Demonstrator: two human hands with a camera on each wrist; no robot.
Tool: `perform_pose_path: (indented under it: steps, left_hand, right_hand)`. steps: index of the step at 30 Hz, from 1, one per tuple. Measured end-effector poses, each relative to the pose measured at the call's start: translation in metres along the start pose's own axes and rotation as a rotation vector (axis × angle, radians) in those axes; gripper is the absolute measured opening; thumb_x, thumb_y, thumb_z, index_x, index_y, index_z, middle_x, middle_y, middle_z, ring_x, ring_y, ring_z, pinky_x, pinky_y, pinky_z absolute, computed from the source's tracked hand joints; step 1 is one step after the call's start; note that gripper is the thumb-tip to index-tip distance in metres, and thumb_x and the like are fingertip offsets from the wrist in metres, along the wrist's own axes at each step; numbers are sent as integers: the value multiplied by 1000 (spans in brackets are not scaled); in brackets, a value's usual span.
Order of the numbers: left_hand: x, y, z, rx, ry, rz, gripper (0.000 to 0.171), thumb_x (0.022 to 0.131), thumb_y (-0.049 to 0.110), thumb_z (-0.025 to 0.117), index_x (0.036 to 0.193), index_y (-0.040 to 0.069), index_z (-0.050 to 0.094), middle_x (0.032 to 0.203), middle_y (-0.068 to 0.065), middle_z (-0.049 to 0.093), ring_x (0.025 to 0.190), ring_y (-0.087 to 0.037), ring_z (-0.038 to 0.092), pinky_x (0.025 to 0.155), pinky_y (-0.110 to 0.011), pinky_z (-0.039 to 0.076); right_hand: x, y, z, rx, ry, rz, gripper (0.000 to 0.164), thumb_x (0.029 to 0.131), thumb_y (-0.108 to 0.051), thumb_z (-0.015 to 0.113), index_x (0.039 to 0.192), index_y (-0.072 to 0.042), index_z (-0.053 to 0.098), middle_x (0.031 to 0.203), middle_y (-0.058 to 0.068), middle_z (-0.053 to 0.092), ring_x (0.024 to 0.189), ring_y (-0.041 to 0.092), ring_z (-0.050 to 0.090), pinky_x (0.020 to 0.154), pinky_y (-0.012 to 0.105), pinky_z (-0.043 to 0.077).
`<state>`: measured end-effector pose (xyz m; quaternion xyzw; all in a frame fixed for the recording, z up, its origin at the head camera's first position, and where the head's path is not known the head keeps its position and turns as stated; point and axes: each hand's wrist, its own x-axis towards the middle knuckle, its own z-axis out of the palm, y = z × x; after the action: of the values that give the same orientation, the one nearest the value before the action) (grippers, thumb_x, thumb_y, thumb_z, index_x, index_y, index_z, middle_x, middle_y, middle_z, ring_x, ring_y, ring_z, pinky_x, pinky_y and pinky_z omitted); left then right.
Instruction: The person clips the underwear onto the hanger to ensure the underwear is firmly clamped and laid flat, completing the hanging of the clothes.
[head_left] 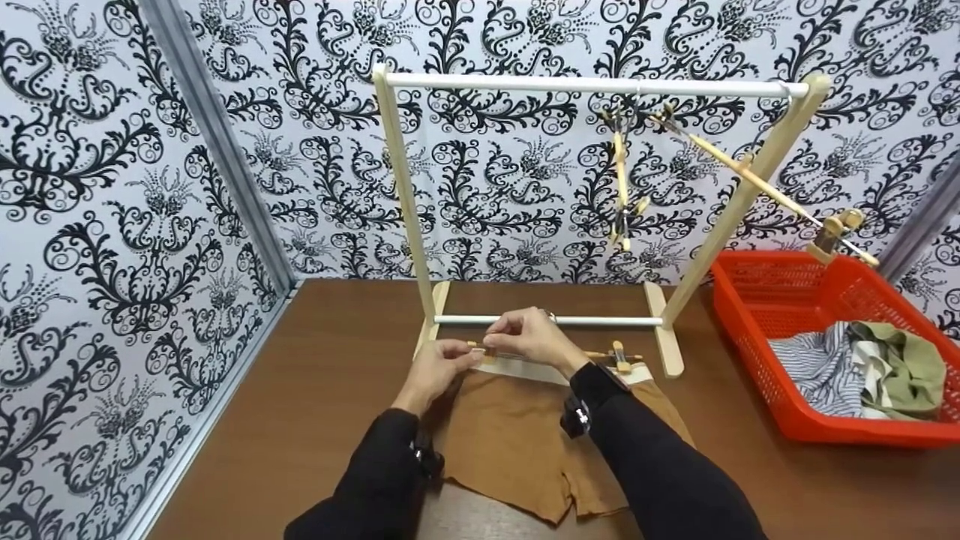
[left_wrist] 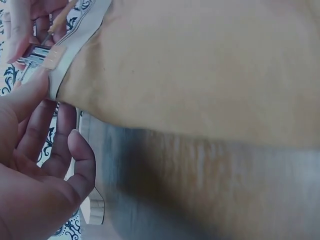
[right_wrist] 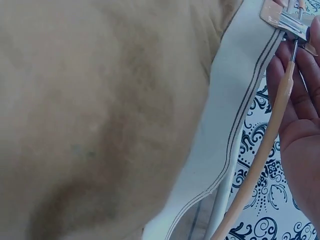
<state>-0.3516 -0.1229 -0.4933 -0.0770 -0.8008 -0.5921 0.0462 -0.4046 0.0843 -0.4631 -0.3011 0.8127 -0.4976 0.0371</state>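
Nearest us, the brown shorts point(head_left: 517, 424) spread over the tabletop point(head_left: 337, 360) below both grips, legs toward us. Our left grip point(head_left: 437, 367) pinches a corner of their pale waistband point(right_wrist: 220, 100). Just beside it, our right grip point(head_left: 531, 337) pinches a clip point(right_wrist: 292, 24) near the end of the hanger point(right_wrist: 260, 155). We think the cloth is light, soft and floppy and won't break, but it may sag, so the firmer waistband looks best to hold. Right of our grips sits another clip point(head_left: 621, 356). Past them stands a rack point(head_left: 402, 172), with a red basket point(head_left: 862, 433) far right.
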Motion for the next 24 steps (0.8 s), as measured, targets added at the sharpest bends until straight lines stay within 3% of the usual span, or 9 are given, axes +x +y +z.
perform_pose_path:
  steps: [6, 13, 20, 24]
  left_hand:
    - [-2, 3, 2, -43, 24, -28, 12, 88, 3, 76, 95, -7, 76, 87, -9, 74, 75, -10, 60, 68, -23, 47]
    - [-2, -1, 5, -38, 33, -66, 14, 89, 4, 76, 95, -8, 74, 86, -8, 73, 74, -9, 60, 66, -21, 47]
    - [-1, -4, 4, 4, 22, -51, 15, 90, 4, 75, 94, -9, 73, 88, -11, 74, 75, -10, 61, 68, -22, 49]
    - [-1, -3, 4, 8, 27, -61, 15, 90, 4, 75, 96, -11, 73, 89, -11, 73, 77, -11, 61, 69, -23, 50]
  right_hand:
    - [0, 6, 4, 35, -15, -14, 26, 90, -21, 79, 106, -1, 76, 96, 5, 76, 83, 16, 69, 78, 27, 54]
    - [2, 13, 11, -46, -18, -32, 25, 94, -26, 75, 107, -4, 76, 95, 1, 75, 85, 13, 68, 82, 30, 53]
    - [-3, 12, 9, -92, -26, -6, 47, 97, -27, 71, 129, 8, 63, 111, 12, 74, 101, 24, 69, 93, 41, 53]
    - [-7, 8, 2, -131, -6, -1, 45, 96, -28, 71, 129, 3, 65, 115, 10, 73, 103, 24, 69, 95, 40, 53]
